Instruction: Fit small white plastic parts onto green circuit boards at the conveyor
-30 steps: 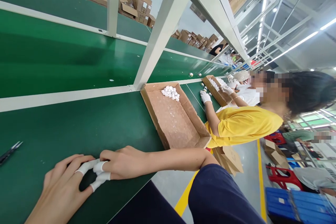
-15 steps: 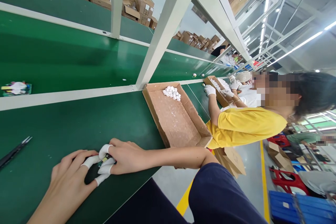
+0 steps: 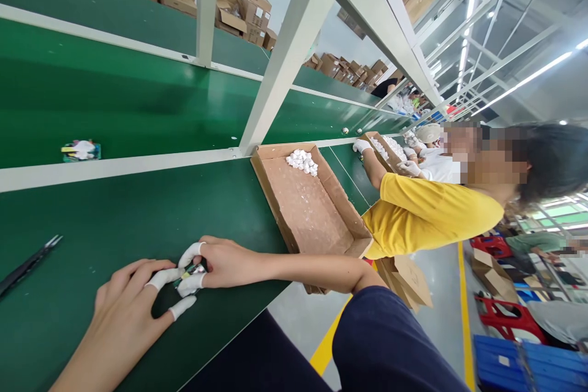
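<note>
My right hand (image 3: 227, 263), with white finger cots on thumb and index finger, pinches a small green circuit board (image 3: 196, 269) just above or on the green work surface. White and yellow parts show on the board; the fingers cover much of it. My left hand (image 3: 131, 303) also wears white finger cots. Its index fingertip touches the board's left side, while its thumb stands apart below, leaving a gap between the two. To the left lie black tweezers (image 3: 30, 266) with their tips pointing up and right.
A shallow cardboard tray (image 3: 316, 214) with small white pieces (image 3: 302, 162) stands beyond my right forearm. Another circuit board (image 3: 81, 150) lies on the green belt (image 3: 151, 116) behind a pale rail (image 3: 119, 165). A metal post (image 3: 294, 55) rises there. A co-worker in yellow (image 3: 427, 214) sits at right.
The board on the belt has moved right. My right hand has shifted slightly up, showing more of the held board, and my left thumb has parted from it. The co-worker's gloved hand has moved.
</note>
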Demonstrator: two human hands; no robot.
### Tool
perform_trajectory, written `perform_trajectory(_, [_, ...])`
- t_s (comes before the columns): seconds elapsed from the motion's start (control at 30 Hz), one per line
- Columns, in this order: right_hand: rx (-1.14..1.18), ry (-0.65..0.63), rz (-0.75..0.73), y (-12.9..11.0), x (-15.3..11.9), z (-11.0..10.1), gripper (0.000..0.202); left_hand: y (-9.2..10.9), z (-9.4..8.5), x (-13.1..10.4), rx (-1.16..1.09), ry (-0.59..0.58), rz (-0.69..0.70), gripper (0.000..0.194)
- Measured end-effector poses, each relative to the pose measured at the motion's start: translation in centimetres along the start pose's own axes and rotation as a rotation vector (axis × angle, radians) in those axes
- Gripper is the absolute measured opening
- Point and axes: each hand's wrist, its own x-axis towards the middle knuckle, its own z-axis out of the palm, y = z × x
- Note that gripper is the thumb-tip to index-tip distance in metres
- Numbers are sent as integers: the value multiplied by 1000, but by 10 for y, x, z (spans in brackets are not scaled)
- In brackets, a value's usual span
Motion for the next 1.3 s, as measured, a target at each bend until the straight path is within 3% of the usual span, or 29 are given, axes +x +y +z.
perform_trajectory(0.2, [9,-41,8,-3,-2,-6,22,1,2,0,-83,51,23,44])
perform_trajectory(0.37, [3,-33,7,0,0,-7,19,-3,2,-1,-52,55,40,47])
perform_trajectory(0.5, [-1,-65,-25,5,3,-6,17,-6,0,-1,17,-28,37,42])
perform_trajectory(0.6, [-39,-50,-28,9,4,-6,0,-3,0,0,-3,12,42,49])
perform_trajectory(0.73, [2,-79,-50,14,6,-6,12,-1,1,-1,-28,40,42,57])
perform_trajectory(0.83, [16,-57,-64,16,8,-7,12,-6,-1,-3,77,-68,20,47])
perform_trajectory(0.97, [41,-141,-54,20,11,-9,23,-11,-4,-3,240,-247,-15,36])
perform_trajectory(1.3, [26,-148,-41,12,5,-17,24,5,-12,2,224,-241,-19,28])
